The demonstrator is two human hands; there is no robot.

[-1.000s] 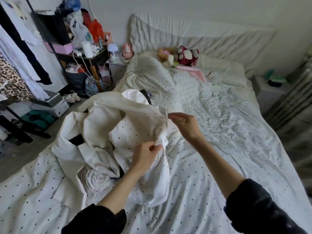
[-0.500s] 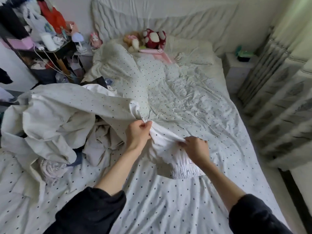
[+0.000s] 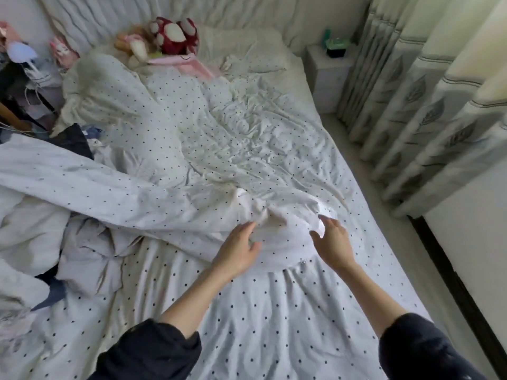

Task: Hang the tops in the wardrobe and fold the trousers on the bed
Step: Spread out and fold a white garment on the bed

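White polka-dot trousers (image 3: 164, 204) lie stretched across the dotted bed sheet (image 3: 274, 325), legs running off to the left and the bunched waist end near the bed's middle. My left hand (image 3: 238, 249) rests on that waist end with relaxed, spread fingers. My right hand (image 3: 333, 242) touches the waist's right edge, fingers straight, a flap of cloth by the thumb. A heap of white garments (image 3: 33, 231) with a dark piece (image 3: 72, 138) behind it sits at the left of the bed.
Plush toys (image 3: 172, 34) and a pillow (image 3: 247, 50) lie at the headboard. A white nightstand (image 3: 326, 75) stands at the far right corner, with leaf-patterned curtains (image 3: 425, 111) along the right. A cluttered shelf (image 3: 19, 78) stands at the left.
The trousers, held up by both hands a second ago, were swung rightward and laid flat on the bed. Both hands have loosened their grip on the waist end. My view turned right.
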